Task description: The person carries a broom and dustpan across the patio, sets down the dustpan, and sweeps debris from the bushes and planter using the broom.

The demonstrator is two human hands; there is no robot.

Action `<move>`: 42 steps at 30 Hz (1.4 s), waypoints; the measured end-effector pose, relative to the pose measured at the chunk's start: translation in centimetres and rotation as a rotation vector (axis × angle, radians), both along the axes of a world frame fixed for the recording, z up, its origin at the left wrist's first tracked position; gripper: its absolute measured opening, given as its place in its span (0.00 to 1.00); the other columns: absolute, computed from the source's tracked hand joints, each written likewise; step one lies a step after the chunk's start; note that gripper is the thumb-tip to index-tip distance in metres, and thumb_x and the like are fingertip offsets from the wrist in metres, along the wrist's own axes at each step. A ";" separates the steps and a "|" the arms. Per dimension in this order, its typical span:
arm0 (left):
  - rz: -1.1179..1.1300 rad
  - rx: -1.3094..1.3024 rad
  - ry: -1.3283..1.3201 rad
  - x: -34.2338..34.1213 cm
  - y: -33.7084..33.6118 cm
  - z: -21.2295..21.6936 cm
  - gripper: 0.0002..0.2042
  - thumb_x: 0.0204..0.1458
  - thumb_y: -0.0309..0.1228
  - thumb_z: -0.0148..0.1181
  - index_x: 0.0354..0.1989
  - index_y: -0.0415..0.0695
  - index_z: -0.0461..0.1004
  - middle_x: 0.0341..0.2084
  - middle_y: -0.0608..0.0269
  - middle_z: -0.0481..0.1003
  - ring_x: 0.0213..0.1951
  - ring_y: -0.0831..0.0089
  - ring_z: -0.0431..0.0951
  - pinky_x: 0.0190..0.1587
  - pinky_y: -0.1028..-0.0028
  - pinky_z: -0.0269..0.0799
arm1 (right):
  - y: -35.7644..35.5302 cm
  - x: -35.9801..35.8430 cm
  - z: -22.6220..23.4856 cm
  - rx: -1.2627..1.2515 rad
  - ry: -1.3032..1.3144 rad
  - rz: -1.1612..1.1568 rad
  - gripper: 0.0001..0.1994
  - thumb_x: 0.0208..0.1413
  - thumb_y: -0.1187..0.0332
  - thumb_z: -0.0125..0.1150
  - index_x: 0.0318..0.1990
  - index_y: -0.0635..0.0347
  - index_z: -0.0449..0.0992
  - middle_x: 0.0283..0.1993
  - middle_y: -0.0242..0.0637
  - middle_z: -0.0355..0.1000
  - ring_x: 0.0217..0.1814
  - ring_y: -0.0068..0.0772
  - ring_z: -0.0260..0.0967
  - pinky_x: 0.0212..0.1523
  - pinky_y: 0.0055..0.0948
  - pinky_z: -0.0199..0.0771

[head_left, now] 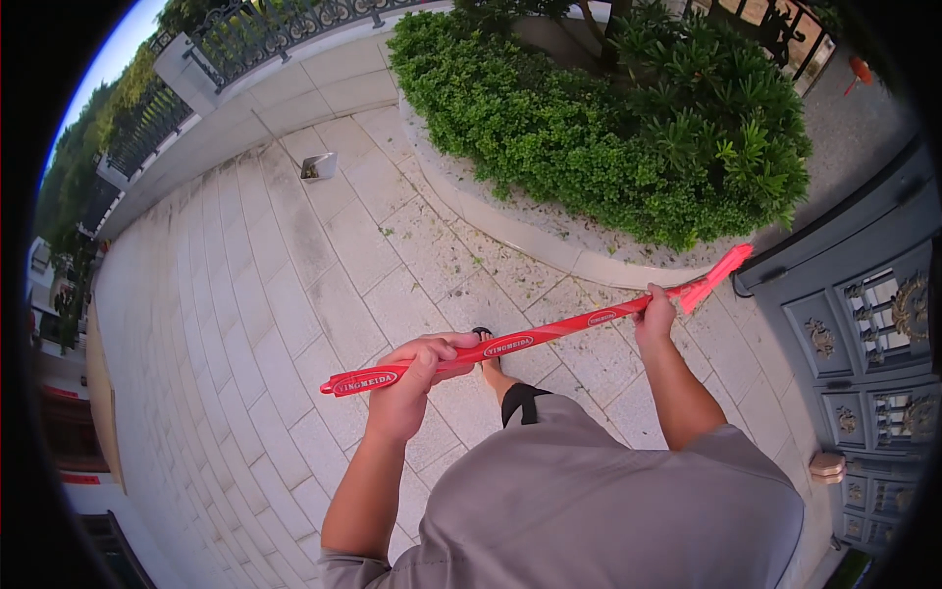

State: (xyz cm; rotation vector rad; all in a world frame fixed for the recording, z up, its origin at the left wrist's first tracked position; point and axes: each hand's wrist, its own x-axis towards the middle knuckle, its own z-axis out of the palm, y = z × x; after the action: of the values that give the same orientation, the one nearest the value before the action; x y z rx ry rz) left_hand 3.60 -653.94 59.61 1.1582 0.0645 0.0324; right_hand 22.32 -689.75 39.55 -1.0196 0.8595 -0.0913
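A long red broom (pixel 561 332) lies slantwise across in front of me, its red head (pixel 719 279) at the right and higher in view. White oval labels run along its handle. My left hand (pixel 417 378) is closed around the handle near its left end, the thumb on the near side. Close to the broom head, my right hand (pixel 655 319) wraps round the handle. The broom is held off the ground, above the paving. Scattered leaves and clippings (pixel 510 280) lie on the pale stone paving (pixel 285 334) beyond it.
A metal dustpan (pixel 319 166) with debris in it stands far left. A curved stone planter edge (pixel 545 250) holds green shrubs (pixel 608 137). A dark ornate gate (pixel 868 334) is at the right, and a low wall (pixel 294 93) with iron railing at the back. My sandalled foot (pixel 488 346) shows below the broom.
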 end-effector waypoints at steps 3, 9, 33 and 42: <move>0.049 0.417 -0.072 4.7 5.6 0.8 0.16 0.67 0.36 0.52 0.33 0.34 0.75 0.45 0.39 0.79 0.48 0.53 0.80 0.52 0.58 0.78 | 7.8 8.2 -3.3 -0.029 0.000 0.046 0.09 0.57 0.66 0.59 0.31 0.62 0.70 0.24 0.37 0.69 0.14 0.29 0.61 0.09 0.28 0.55; 0.363 0.868 -0.389 4.7 20.7 9.3 0.24 0.64 0.47 0.58 0.25 0.37 0.69 0.38 0.42 0.79 0.29 0.64 0.76 0.27 0.68 0.79 | 41.5 20.5 3.9 0.172 -0.145 0.520 0.08 0.53 0.69 0.59 0.25 0.63 0.71 0.22 0.39 0.72 0.14 0.29 0.63 0.12 0.28 0.58; 0.219 0.149 -0.138 34.9 68.1 1.1 0.20 0.71 0.38 0.44 0.27 0.38 0.68 0.31 0.39 0.77 0.20 0.65 0.74 0.23 0.74 0.74 | 60.1 24.9 4.0 0.171 0.339 0.554 0.13 0.62 0.55 0.63 0.33 0.55 0.78 0.27 0.37 0.79 0.19 0.23 0.67 0.19 0.25 0.65; 0.279 0.268 -0.360 48.1 82.7 1.2 0.18 0.72 0.39 0.42 0.28 0.43 0.65 0.29 0.47 0.76 0.23 0.71 0.70 0.22 0.75 0.70 | 77.7 43.9 3.0 0.281 0.091 0.435 0.11 0.63 0.61 0.64 0.30 0.54 0.75 0.23 0.31 0.73 0.19 0.22 0.66 0.19 0.23 0.64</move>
State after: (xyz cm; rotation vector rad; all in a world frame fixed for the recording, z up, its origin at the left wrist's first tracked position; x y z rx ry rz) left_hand 51.72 -571.21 60.85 1.3878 -0.1005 0.5080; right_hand 66.26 -612.09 42.52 -0.9276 0.6921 0.4364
